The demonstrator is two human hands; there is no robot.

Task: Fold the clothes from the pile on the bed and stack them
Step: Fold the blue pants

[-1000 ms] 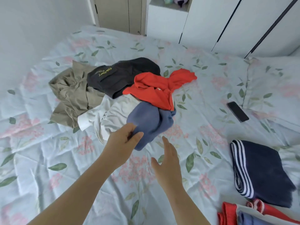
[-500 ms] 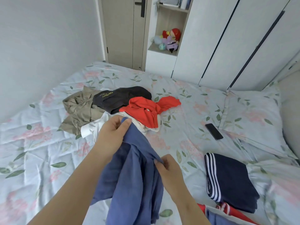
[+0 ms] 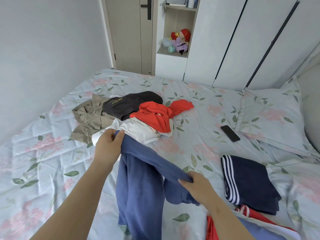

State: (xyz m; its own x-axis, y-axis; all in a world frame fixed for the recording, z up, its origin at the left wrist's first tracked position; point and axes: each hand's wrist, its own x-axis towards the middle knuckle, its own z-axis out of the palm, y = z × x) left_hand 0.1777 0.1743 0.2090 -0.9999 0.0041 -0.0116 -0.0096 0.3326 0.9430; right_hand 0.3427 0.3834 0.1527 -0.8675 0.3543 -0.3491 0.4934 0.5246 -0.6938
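Red-trimmed clothes (image 3: pixel 258 217): nearest right corner of the bed (image 3: pixel 43 170); cut off by the bottom edge and partly hidden behind the right forearm; their number and kind cannot be told.
Blue garment (image 3: pixel 142 187): held above the bed between both hands, stretched from upper left to lower right, the rest hanging in loose folds; the lower end runs out of frame, and the kind of garment is unclear.
Right hand (image 3: pixel 195 185): fingers curled, pinching the garment's lower right end; fingertips hidden in the cloth.
Left hand (image 3: pixel 108 144): thumb and fingers wrapped round the bunched upper end.
Navy garment (image 3: pixel 249 182): folded, white stripes along its left edge, lying flat just beyond the red-trimmed clothes.
Pile (image 3: pixel 138 130): mid-bed, well beyond the hands; white piece in front, red piece (image 3: pixel 155 115) over it, black piece (image 3: pixel 128 104) with small yellow lettering too small to read, khaki piece (image 3: pixel 90 116) at left; all crumpled and overlapping.
Phone (image 3: pixel 230 133): dark, face up, just beside the pillow (image 3: pixel 271 115).
Shelf niche (image 3: pixel 173 54): soft toys (image 3: pixel 180 42), details blurred.
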